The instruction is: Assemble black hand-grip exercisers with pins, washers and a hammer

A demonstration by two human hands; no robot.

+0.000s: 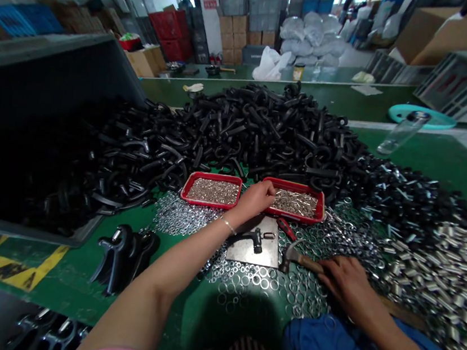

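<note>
My left hand (258, 198) reaches to the left end of a red tray of small metal pins (298, 203). Its fingers are drawn together at the tray's edge; anything between them is hidden. My right hand (345, 282) is closed round the wooden handle of a hammer (308, 262), whose head lies beside a flat metal plate (268, 253). On the plate are a black curved part (258, 240) and a small metal spring-like piece (269, 235). A red-handled tool (286, 228) lies at the plate's upper right corner.
A second red tray (209, 203) holds tiny metal pieces. Behind rises a large heap of black parts (260, 127). Loose rings (246, 281) surround the plate; metal cylinders (451, 270) pile up at right. Finished-looking black parts (119, 257) stand at left beside a grey crate (90, 231).
</note>
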